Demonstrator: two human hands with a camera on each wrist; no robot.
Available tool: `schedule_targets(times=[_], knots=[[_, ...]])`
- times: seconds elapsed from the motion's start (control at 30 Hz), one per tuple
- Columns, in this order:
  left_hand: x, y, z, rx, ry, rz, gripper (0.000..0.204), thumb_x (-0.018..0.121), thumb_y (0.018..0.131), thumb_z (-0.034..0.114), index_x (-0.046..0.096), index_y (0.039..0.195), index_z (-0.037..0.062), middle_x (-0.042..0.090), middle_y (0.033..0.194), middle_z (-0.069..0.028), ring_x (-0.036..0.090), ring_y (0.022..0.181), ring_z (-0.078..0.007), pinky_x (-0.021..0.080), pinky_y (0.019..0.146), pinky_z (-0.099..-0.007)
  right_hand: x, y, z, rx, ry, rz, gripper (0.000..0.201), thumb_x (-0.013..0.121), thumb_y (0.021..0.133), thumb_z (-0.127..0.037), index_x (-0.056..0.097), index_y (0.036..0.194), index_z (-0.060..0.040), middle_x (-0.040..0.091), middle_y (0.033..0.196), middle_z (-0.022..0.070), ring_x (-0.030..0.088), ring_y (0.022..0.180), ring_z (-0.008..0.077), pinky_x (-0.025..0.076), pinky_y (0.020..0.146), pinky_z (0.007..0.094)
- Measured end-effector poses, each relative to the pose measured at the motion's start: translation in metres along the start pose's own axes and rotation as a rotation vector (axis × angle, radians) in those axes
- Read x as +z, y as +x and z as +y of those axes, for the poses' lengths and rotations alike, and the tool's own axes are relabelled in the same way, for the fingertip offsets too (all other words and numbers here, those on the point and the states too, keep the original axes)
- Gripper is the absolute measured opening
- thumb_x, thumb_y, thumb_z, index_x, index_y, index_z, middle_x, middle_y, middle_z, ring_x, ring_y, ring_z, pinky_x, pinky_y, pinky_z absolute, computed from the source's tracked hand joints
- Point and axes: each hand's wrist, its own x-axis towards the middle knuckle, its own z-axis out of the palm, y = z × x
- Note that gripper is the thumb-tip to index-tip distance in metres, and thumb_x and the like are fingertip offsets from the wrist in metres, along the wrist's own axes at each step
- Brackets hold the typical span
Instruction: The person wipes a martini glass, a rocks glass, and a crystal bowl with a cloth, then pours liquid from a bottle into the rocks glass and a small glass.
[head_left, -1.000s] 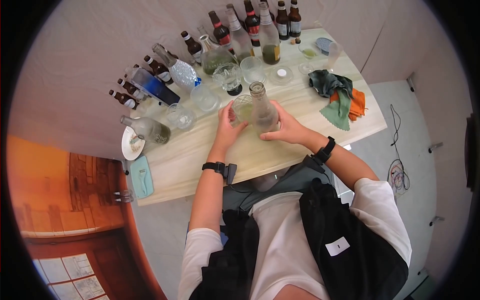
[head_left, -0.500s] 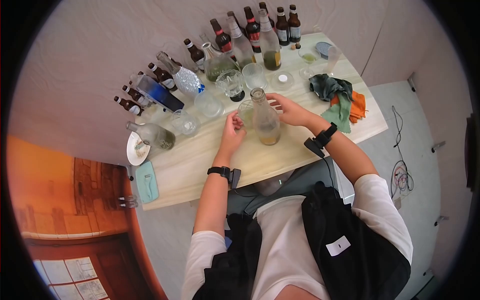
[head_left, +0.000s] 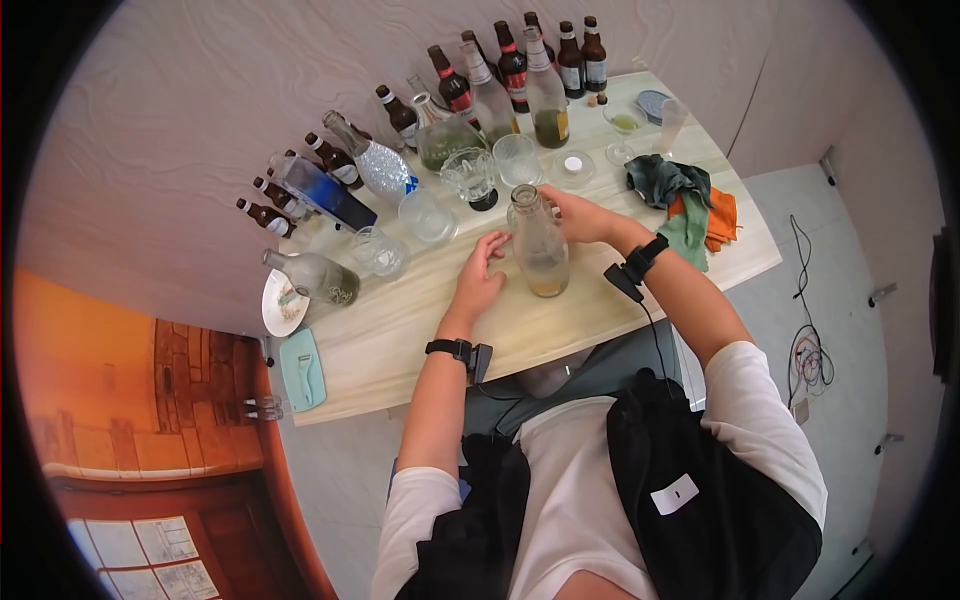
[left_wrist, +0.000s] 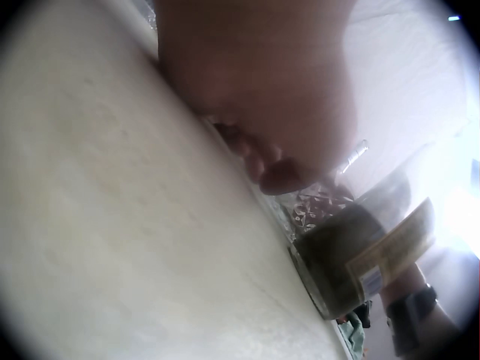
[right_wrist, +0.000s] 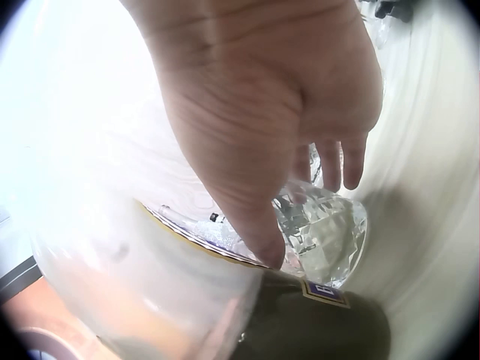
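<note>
A clear bottle [head_left: 543,262] stands upright near the table's front edge; its dark lower part [left_wrist: 337,259] and a label show in the left wrist view. Beyond it is a faceted glass [right_wrist: 330,236], mostly hidden in the head view. My right hand [head_left: 588,217] reaches past the bottle, its thumb and fairly straight fingers [right_wrist: 328,166] on different sides of the glass; contact is unclear. Left of the bottle, my left hand [head_left: 475,285] hovers low at the tabletop, fingers loosely bent and holding nothing.
Brown bottles [head_left: 512,75] line the wall behind other bottles and glasses. Cloths [head_left: 690,205] lie at the right, near a stemmed glass [head_left: 622,125]. A green-tinted bottle [head_left: 322,282], a white plate [head_left: 284,305] and a teal board [head_left: 303,370] are at the left.
My right hand has let go of the bottle and moved behind it, beside the glass. My left hand has drawn slightly away from the glass.
</note>
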Motion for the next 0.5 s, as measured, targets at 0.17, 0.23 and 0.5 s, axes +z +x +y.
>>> schedule_targets(times=[0.17,0.23,0.5], knots=[[0.000,-0.001,-0.001,0.010,0.036,0.009,0.074,0.054,0.073,-0.009,0.039,0.143,0.0079,0.059,0.136,-0.0051,0.055,0.110,-0.0191,0.039,0.102,-0.0348,-0.005,-0.017,-0.014,0.046,-0.134,0.096,0.080,0.084,0.074,-0.017,0.042,0.142,-0.0100,0.056,0.135,0.0110,0.052,0.126,0.0241,0.042,0.106,0.0397],[0.000,-0.002,0.002,0.008,0.051,0.010,0.073,0.055,0.073,-0.008,0.039,0.142,0.0085,0.061,0.132,-0.0041,0.055,0.109,-0.0189,0.039,0.102,-0.0353,-0.009,-0.026,-0.020,0.051,-0.207,0.197,0.081,0.085,0.072,-0.019,0.043,0.140,-0.0082,0.057,0.134,0.0107,0.053,0.126,0.0251,0.041,0.106,0.0382],[0.000,-0.001,0.000,-0.004,0.072,0.034,0.069,0.055,0.073,-0.007,0.042,0.139,0.0090,0.064,0.125,-0.0028,0.056,0.106,-0.0180,0.040,0.099,-0.0347,-0.036,-0.058,-0.027,0.147,-0.244,0.271,0.083,0.087,0.068,-0.019,0.044,0.137,-0.0043,0.057,0.134,0.0131,0.055,0.122,0.0246,0.044,0.102,0.0362]])
